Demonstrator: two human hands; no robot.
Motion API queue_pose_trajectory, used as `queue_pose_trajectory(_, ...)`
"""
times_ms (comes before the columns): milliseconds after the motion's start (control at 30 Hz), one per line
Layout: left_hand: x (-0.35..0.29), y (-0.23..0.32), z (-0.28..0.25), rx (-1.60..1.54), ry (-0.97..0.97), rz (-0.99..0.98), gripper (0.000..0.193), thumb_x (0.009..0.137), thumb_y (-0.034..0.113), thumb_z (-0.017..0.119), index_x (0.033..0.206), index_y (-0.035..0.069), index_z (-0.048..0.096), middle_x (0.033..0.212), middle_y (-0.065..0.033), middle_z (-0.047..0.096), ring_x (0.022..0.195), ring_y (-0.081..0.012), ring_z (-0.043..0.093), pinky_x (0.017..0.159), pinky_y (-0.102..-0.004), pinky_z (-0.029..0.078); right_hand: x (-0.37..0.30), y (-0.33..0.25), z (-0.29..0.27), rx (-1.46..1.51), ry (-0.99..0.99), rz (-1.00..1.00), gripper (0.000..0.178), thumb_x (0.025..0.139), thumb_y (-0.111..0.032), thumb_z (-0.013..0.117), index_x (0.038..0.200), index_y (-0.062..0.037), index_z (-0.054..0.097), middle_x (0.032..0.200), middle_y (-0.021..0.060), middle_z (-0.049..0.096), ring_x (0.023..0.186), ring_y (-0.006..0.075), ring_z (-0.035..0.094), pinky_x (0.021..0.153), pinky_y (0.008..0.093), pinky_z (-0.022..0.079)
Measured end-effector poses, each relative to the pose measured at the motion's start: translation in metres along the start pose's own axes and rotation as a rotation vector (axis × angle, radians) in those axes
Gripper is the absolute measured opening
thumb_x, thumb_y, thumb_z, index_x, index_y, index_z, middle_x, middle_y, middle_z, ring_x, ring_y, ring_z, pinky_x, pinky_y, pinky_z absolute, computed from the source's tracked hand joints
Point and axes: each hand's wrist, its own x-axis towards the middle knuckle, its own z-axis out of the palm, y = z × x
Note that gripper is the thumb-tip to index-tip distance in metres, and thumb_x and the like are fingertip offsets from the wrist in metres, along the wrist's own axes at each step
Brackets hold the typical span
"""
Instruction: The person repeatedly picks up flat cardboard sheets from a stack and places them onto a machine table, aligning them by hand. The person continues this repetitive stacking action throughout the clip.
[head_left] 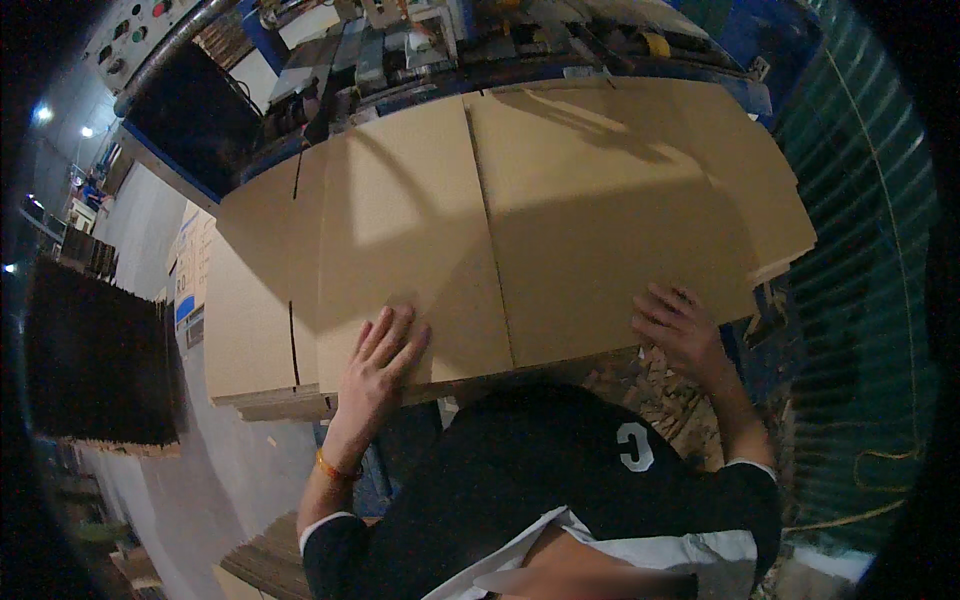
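Observation:
A wide, flat cardboard sheet (590, 210) with creases and cut slots lies in front of me, its far edge against the machine. More sheets show beneath it at the near left corner. My left hand (385, 355) rests on the sheet near its front edge, fingers spread and stretched forward. Toward the right part of the same edge, my right hand (680, 325) lies on the cardboard with its fingers apart, slightly blurred. Neither hand holds anything.
A blue machine (350, 60) with metal parts spans the far side, with a button panel (130, 35) at upper left. A green corrugated wall (860, 250) stands close on the right. Cardboard scraps (665, 400) lie below the sheet. A dark stack (100, 350) stands left.

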Motion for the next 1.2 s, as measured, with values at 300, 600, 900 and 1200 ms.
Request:
queue_pose_trajectory(300,0.011,-0.018,-0.017,-0.012,-0.077,-0.018,0.048,0.082,0.014,0.049,0.13,0.017,0.047,0.14,-0.0095,0.037,0.129,-0.0329,0.033,0.107,-0.0467,0.025,0.015,0.04,0.011,-0.051,-0.185,-0.149,0.053,0.076,-0.029,0.062,0.126,-0.0178,0.05,0.136,0.0049,0.044,0.127,0.0279,0.037,0.105,0.0474,0.028)
queue_pose_trajectory(600,0.076,-0.07,-0.012,-0.205,0.138,-0.089,0.047,0.086,0.011,0.048,0.132,0.012,0.044,0.136,-0.0125,0.041,0.128,-0.0331,0.034,0.107,-0.0418,0.026,0.1,0.126,0.023,-0.209,-0.265,-0.031,0.065,0.077,-0.051,0.056,0.13,-0.0146,0.046,0.138,0.0053,0.04,0.128,0.0285,0.035,0.104,0.0414,0.029)
queue_pose_trajectory(900,0.17,-0.134,0.014,-0.022,0.38,0.037,0.061,0.073,0.002,0.062,0.13,0.01,0.044,0.129,-0.014,0.046,0.121,-0.0315,0.042,0.101,-0.0395,0.036,0.181,0.188,0.047,-0.247,-0.141,-0.012,0.061,0.076,-0.059,0.051,0.12,-0.0173,0.056,0.129,0.0027,0.049,0.103,0.0304,0.054,0.091,0.0409,0.04)
queue_pose_trajectory(1200,0.224,-0.151,0.036,0.417,0.419,-0.525,0.064,0.081,0.025,0.059,0.137,0.012,0.032,0.126,-0.0149,0.048,0.119,-0.029,0.043,0.1,-0.052,0.029,0.253,0.22,0.109,-0.211,0.052,0.412,0.045,0.086,-0.048,0.047,0.122,-0.0221,0.053,0.13,0.0064,0.048,0.116,0.0292,0.046,0.096,0.0399,0.038)
